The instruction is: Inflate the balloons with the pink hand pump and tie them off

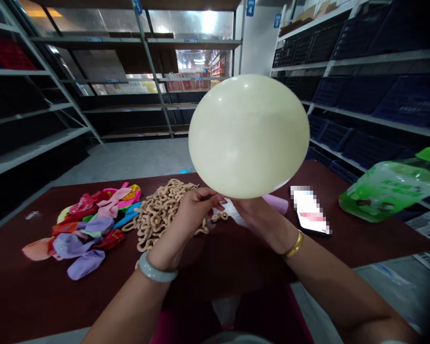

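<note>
A large pale yellow inflated balloon (249,136) stands above the table between my hands. My right hand (254,215) is closed at its underside, with the fingertips partly hidden behind the balloon. The thumb and fingers of my left hand (197,205) are pinched together at the balloon's lower left edge, close to my right fingertips. The balloon's neck is hidden there. Beside my left hand lies a heap of tan ring-like loops (161,210), with a few loose loops (220,216) below its fingertips. Limp, uninflated balloons (93,224) in many colours lie further left.
On the dark red-brown table (208,282) are a phone (311,210), a tilted green liquid bottle (390,184), a lilac rounded object (277,204) and a printed sheet (231,210) partly under my hands. Shelving (157,91) surrounds the table; dark blue crates (358,95) fill the right side.
</note>
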`<control>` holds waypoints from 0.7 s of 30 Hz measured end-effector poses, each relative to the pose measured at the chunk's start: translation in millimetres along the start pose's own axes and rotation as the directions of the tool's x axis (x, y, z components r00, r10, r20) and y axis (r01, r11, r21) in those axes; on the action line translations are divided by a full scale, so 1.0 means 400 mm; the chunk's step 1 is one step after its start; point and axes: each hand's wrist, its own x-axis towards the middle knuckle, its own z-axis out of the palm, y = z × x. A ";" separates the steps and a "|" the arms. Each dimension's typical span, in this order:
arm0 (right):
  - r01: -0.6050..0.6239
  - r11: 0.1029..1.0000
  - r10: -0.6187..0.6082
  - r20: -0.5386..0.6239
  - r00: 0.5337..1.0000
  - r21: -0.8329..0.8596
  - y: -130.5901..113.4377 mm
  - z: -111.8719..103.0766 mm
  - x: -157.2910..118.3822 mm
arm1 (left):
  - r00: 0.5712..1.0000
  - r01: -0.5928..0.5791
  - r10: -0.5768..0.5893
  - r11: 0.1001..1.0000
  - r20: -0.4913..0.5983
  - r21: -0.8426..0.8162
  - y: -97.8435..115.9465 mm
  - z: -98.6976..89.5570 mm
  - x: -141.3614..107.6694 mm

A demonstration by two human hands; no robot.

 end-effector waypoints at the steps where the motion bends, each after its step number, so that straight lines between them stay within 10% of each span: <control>1: -0.009 0.996 0.008 0.004 1.000 0.087 0.000 0.005 0.000 | 1.000 0.007 -0.007 0.999 -0.008 -0.032 0.002 0.003 -0.002; 13: 0.046 0.969 -0.031 -0.066 0.997 0.243 -0.011 -0.011 0.012 | 0.997 0.039 -0.051 0.977 -0.050 -0.210 0.020 0.013 -0.003; 21: -0.087 0.945 0.048 0.129 0.990 0.316 0.005 0.007 -0.002 | 0.989 -0.134 0.129 0.989 -0.075 -0.060 0.026 0.029 -0.016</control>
